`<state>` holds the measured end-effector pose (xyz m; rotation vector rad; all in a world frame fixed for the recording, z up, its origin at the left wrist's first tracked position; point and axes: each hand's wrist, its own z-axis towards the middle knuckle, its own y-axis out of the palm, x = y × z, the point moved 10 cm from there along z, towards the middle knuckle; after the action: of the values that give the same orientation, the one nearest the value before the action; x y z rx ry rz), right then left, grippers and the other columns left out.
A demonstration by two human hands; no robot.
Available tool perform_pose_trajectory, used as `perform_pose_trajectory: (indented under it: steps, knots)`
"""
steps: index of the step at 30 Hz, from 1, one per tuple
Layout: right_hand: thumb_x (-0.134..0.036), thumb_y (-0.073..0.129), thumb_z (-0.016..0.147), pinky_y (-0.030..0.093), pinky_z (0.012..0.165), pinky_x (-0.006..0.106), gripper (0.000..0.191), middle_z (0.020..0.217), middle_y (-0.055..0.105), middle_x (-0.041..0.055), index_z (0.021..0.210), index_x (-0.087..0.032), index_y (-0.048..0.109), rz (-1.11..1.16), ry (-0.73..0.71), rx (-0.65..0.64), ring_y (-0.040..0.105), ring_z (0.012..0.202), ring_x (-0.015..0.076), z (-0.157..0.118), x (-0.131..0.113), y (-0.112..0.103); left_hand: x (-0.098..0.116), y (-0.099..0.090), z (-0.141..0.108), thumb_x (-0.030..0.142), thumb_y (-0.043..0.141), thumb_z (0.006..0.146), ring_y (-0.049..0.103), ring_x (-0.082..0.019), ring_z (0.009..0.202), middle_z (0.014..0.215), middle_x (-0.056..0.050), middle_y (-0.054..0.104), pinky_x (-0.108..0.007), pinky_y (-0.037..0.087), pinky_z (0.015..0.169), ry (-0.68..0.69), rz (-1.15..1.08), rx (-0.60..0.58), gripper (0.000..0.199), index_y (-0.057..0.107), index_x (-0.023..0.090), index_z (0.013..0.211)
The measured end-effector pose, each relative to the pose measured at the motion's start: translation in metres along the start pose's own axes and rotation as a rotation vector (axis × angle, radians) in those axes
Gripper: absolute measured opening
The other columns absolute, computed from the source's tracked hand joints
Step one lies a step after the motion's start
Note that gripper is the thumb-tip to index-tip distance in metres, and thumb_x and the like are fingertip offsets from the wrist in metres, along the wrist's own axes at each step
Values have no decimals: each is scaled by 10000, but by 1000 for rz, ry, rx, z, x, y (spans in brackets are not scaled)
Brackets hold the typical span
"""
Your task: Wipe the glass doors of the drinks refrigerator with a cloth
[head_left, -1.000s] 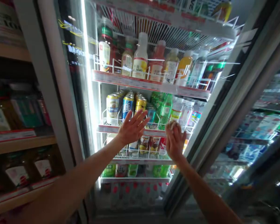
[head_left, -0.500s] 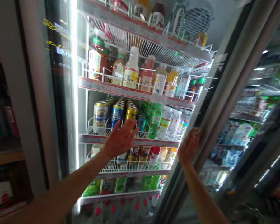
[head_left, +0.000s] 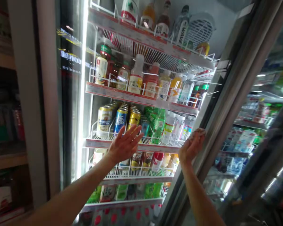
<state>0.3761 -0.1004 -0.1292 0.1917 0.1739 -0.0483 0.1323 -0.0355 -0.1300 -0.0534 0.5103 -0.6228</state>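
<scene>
My left hand (head_left: 126,143) is open, palm toward the shelves and fingers spread, holding nothing. It hovers in front of the drink cans: a gold can (head_left: 134,117), a blue can (head_left: 120,119) and a white can (head_left: 104,121) head their rows. Whether it touches the shelf rail (head_left: 159,148) I cannot tell. My right hand (head_left: 191,147) is at the inner edge of the fridge door (head_left: 217,125), its fingers bent against the frame; their tips are partly blurred. Green bottles (head_left: 158,125) and clear bottles (head_left: 168,127) stand between the two hands.
An upper shelf (head_left: 141,96) carries several juice bottles, with another bottle shelf (head_left: 155,37) above it. Below are bottles on a lower shelf (head_left: 136,179). A bright light strip (head_left: 82,94) and a pillar (head_left: 47,94) edge the left. Another cooler stands right, behind the glass.
The view has shifted, so the shelves sit lower and further right. My left hand stays spread before the cans, and my right hand stays at the door edge.
</scene>
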Motion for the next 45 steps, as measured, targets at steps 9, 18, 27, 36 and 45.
perform_pose_trajectory:
  steps: [9, 18, 27, 36, 45]
  knots:
    - [-203, 372, 856, 281, 1006, 568, 452, 1392, 388, 172, 1304, -190, 431, 39, -109, -83, 321, 1321, 291, -4, -48, 12, 0, -1, 0, 283, 512, 807, 216, -211, 1364, 1375, -56, 443, -447, 77, 1143, 4, 2, -2, 459, 476, 213, 1260]
    - [-229, 392, 854, 246, 1023, 569, 432, 1384, 406, 145, 1281, -220, 460, 85, -217, -171, 332, 1314, 292, -6, -71, 21, 1, -1, 0, 298, 513, 814, 229, -205, 1360, 1381, -44, 433, -438, 65, 1148, -5, 11, -4, 453, 481, 220, 1259]
    - [-240, 401, 853, 219, 1043, 557, 401, 1373, 428, 128, 1240, -228, 506, 69, -253, -206, 330, 1316, 277, 6, -75, 27, 0, -1, 0, 303, 499, 819, 206, -190, 1367, 1389, -35, 423, -437, 72, 1150, -5, 20, -13, 456, 468, 230, 1267]
    - [-238, 383, 859, 242, 1045, 528, 435, 1386, 412, 125, 1286, -222, 461, 80, -243, -193, 293, 1337, 262, 26, -78, 32, 1, -3, 1, 282, 508, 815, 231, -198, 1359, 1374, -41, 442, -435, 75, 1150, -1, 8, 14, 444, 483, 211, 1252]
    - [-226, 357, 858, 265, 1021, 525, 472, 1407, 370, 153, 1324, -185, 415, 87, -130, -87, 299, 1329, 273, 52, -70, 26, -1, -3, -1, 303, 505, 821, 269, -216, 1342, 1368, -57, 445, -434, 82, 1147, 4, -7, 20, 441, 490, 207, 1251]
